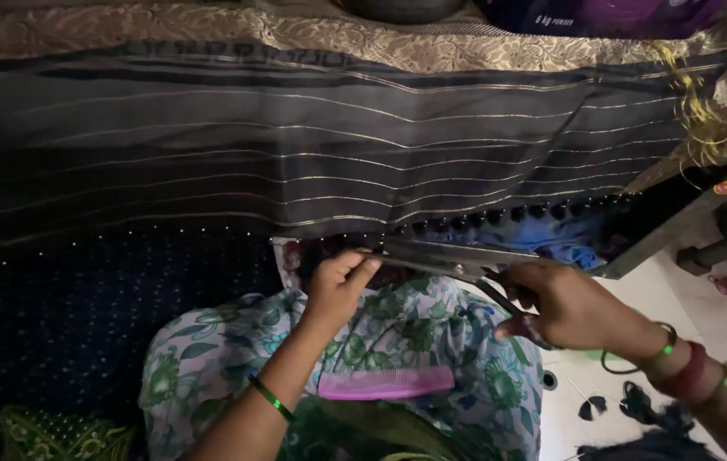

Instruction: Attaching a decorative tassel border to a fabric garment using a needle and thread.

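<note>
My right hand (564, 307) grips a pair of scissors (453, 260), fingers closed through the handles; the blades point left along the lower edge of the dark striped fabric (312, 162). My left hand (338, 286) pinches that edge just beside the blade tips, fingers closed on the cloth. The fabric hangs over a frame (679, 222) above my lap. A pink comb (385, 384) rests on my floral-print lap (397, 329).

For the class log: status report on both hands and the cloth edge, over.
Left hand pinching dark striped cloth's lower edge. Right hand gripping large metal scissors, blades at that edge. Pink plastic comb on lap, clear.
</note>
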